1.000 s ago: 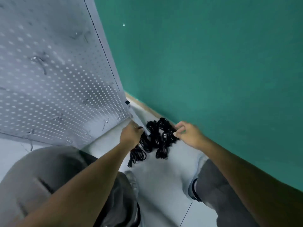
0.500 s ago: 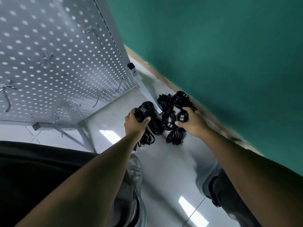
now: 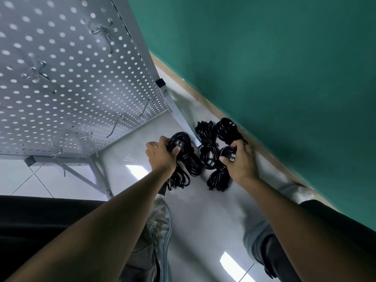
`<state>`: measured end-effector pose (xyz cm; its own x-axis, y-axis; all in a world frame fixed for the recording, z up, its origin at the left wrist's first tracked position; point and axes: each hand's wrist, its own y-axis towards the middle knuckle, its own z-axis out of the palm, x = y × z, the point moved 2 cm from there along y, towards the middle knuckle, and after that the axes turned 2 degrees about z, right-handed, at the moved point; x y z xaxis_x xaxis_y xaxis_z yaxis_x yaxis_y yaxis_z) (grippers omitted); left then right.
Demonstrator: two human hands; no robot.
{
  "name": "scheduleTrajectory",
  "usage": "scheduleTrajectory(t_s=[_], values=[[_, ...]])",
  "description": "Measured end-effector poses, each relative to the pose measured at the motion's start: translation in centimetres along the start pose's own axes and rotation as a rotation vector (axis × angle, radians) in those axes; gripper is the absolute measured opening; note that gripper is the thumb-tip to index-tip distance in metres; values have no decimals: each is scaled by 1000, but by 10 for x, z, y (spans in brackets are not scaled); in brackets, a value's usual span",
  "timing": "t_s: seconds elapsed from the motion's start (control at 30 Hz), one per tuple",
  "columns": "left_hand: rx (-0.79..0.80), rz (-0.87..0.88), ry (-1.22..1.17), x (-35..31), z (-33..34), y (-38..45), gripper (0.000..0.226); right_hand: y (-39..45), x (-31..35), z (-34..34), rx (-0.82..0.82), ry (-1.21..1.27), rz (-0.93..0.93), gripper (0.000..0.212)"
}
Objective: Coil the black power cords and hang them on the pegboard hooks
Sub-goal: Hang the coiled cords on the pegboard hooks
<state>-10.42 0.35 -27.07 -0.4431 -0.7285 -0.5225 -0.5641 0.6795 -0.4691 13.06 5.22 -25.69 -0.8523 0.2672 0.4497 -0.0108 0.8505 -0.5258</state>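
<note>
- Cords (image 3: 205, 147) lie in a black heap on the pale floor (image 3: 203, 216), just beside the foot of the pegboard (image 3: 67, 82) and against the strip at the base of the green wall (image 3: 274, 68); all look bundled into coils already.
- Hooks (image 3: 105, 35) on the pegboard, as far as they show, carry nothing, so no cord is hung yet.
- The left hand (image 3: 161, 157), on the pegboard side of the heap, has its fingers curled round one coil (image 3: 183, 157), thumb by its plug.
- The right hand (image 3: 241, 161), on the far side from the pegboard, pinches the plug of a second coil (image 3: 218, 180) between thumb and fingers.
- Two more bundles lie untouched, one between the hands (image 3: 207, 151), one beyond the right hand (image 3: 225, 131).
- My judgement: the coiling looks largely done and the task is at its start; every bundle is yet to be lifted and hung on a hook.
</note>
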Motion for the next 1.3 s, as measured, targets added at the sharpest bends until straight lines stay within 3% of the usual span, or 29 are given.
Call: scheduleTrajectory(t_s=[0.13,0.23,0.37,0.5,0.7,0.93,1.1,1.3], values=[[36,124,-70,-5,2,-23,39,-11,-1,-3,-24,83,-67,34],[85,161,-152,-14,-4,-39,30,-18,2,-13,-105,163,-62,16],[91,171,-143,-25,-25,-63,27,-19,16,-30,-66,330,46,27],[44,97,-192,-36,-50,-81,29,-30,20,-31,35,195,73,28],[38,48,-245,-36,-52,-86,25,-46,11,-14,141,224,235,63],[120,-75,-332,-19,-42,-77,51,-34,13,11,-78,312,371,78],[133,-107,-335,-14,-36,-74,41,-19,16,22,-79,339,474,55],[114,-76,-371,-22,-41,-77,52,-23,9,25,-123,311,300,42]])
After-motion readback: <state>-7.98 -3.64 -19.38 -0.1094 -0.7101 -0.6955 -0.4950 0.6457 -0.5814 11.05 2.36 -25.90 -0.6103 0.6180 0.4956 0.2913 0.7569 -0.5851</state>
